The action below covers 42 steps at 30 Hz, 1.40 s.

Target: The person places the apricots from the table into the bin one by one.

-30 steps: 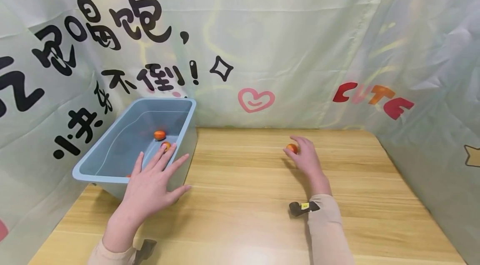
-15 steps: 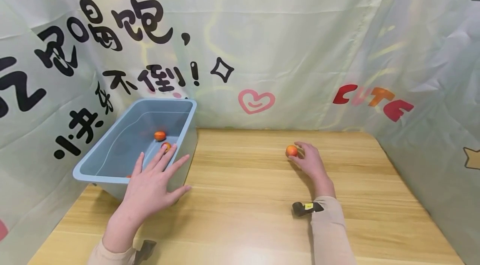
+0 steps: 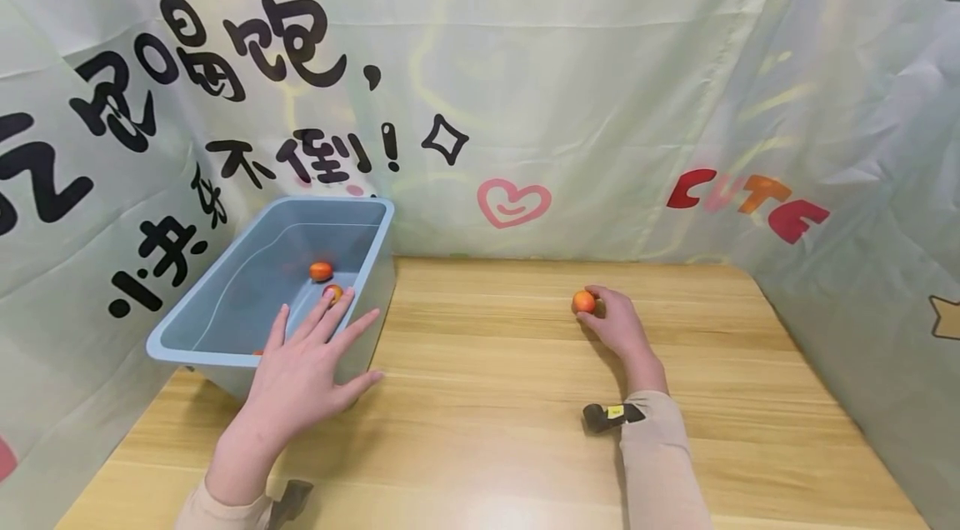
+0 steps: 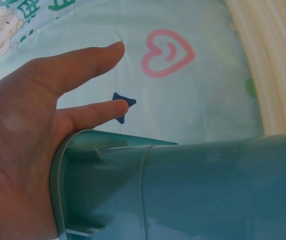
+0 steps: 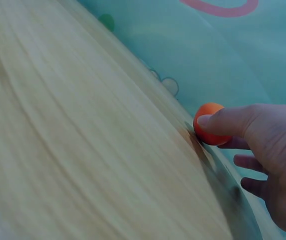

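A small round orange-red fruit (image 3: pixel 583 302) sits at the far middle-right of the wooden table. My right hand (image 3: pixel 617 328) pinches it between thumb and forefinger; the right wrist view has the thumb against the fruit (image 5: pixel 212 131), the other fingers curled behind. A deep blue plastic tub (image 3: pixel 191 309) stands at the left. My left hand (image 3: pixel 300 376) lies over the tub's near right corner, fingers spread, holding nothing. Inside the tub lie an orange-red fruit (image 3: pixel 321 271) and another fruit (image 3: pixel 333 293), partly covered by my fingertips. An orange bit shows at the near rim.
Pale printed cloth (image 3: pixel 600 97) hangs behind the wooden table (image 3: pixel 480 397) and along both sides. The tub's far end stands close to the cloth. A dark wrist camera (image 3: pixel 600 418) sits by my right sleeve.
My right hand drew slightly right and toward me, and more of the fruit came into view; its forefinger then closed back onto the fruit. My left hand and the tub stayed put.
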Each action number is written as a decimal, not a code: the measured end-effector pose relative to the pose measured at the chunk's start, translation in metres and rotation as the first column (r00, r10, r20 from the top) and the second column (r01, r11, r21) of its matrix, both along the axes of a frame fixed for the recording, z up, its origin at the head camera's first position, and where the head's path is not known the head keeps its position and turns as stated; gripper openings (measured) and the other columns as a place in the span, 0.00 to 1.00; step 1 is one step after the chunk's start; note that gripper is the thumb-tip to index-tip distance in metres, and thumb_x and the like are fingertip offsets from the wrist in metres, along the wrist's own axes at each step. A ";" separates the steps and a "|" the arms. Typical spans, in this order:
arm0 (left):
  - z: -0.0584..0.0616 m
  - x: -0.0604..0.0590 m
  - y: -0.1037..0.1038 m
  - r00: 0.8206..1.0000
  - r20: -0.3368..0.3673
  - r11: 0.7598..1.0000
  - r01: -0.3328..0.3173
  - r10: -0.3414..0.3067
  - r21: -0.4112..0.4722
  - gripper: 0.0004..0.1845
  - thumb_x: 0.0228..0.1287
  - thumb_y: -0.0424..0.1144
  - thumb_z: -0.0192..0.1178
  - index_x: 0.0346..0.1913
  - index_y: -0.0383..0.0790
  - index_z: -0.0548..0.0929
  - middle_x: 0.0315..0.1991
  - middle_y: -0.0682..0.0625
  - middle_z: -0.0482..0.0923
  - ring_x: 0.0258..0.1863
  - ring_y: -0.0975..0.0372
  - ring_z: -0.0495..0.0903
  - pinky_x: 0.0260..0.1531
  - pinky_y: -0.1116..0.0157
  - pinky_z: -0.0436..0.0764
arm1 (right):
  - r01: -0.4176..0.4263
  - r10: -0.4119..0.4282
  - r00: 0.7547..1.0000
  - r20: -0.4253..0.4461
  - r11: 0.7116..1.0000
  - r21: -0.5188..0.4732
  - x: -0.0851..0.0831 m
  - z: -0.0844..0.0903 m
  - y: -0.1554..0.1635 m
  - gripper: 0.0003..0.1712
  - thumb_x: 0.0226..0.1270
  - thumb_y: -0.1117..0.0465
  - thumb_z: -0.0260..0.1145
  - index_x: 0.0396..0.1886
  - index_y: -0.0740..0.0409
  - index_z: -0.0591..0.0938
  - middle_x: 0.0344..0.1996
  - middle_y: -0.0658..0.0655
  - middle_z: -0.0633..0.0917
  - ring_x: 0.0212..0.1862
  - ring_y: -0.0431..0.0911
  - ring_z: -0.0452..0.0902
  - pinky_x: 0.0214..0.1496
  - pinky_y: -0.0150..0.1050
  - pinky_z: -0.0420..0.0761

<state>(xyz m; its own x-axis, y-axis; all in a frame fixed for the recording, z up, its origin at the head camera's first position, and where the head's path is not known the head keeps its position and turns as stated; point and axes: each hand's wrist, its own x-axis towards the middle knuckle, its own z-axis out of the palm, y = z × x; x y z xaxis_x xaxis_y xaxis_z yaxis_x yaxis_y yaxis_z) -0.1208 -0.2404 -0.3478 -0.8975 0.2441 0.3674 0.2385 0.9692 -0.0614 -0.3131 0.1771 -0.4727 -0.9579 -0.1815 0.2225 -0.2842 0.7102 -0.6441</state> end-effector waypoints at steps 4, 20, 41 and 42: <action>0.000 0.000 0.000 1.000 -0.007 1.000 0.002 -0.002 0.000 0.40 0.52 0.66 0.65 0.69 0.60 0.71 0.74 0.46 0.63 0.74 0.49 0.60 0.67 0.33 0.52 | 0.007 -0.007 1.000 0.012 1.000 -0.009 0.000 0.000 -0.001 0.30 0.63 0.63 0.68 0.64 0.68 0.72 0.60 0.72 0.76 0.64 0.66 0.69 0.69 0.60 0.65; 0.001 0.000 -0.001 1.000 -0.028 1.000 0.015 -0.015 0.009 0.40 0.51 0.65 0.66 0.68 0.59 0.71 0.73 0.46 0.64 0.73 0.48 0.61 0.66 0.32 0.52 | -0.005 -0.002 0.997 -0.079 0.996 -0.085 0.001 0.020 -0.020 0.28 0.61 0.63 0.68 0.60 0.65 0.75 0.57 0.69 0.77 0.62 0.64 0.69 0.67 0.60 0.64; 0.000 0.000 -0.001 0.999 -0.031 1.000 0.020 -0.019 0.018 0.40 0.51 0.65 0.66 0.68 0.59 0.72 0.73 0.45 0.64 0.74 0.49 0.61 0.66 0.32 0.52 | -0.124 0.092 0.946 -0.311 0.989 -0.084 0.016 0.060 -0.073 0.26 0.55 0.62 0.67 0.56 0.59 0.78 0.50 0.62 0.81 0.53 0.57 0.74 0.58 0.55 0.73; 0.000 0.000 -0.001 0.999 -0.033 1.000 0.022 -0.022 0.020 0.40 0.50 0.64 0.67 0.68 0.59 0.72 0.73 0.45 0.64 0.74 0.49 0.61 0.66 0.32 0.52 | -0.134 0.101 0.943 -0.318 0.987 -0.084 0.017 0.063 -0.077 0.25 0.56 0.62 0.66 0.56 0.59 0.78 0.50 0.61 0.81 0.54 0.56 0.74 0.58 0.55 0.73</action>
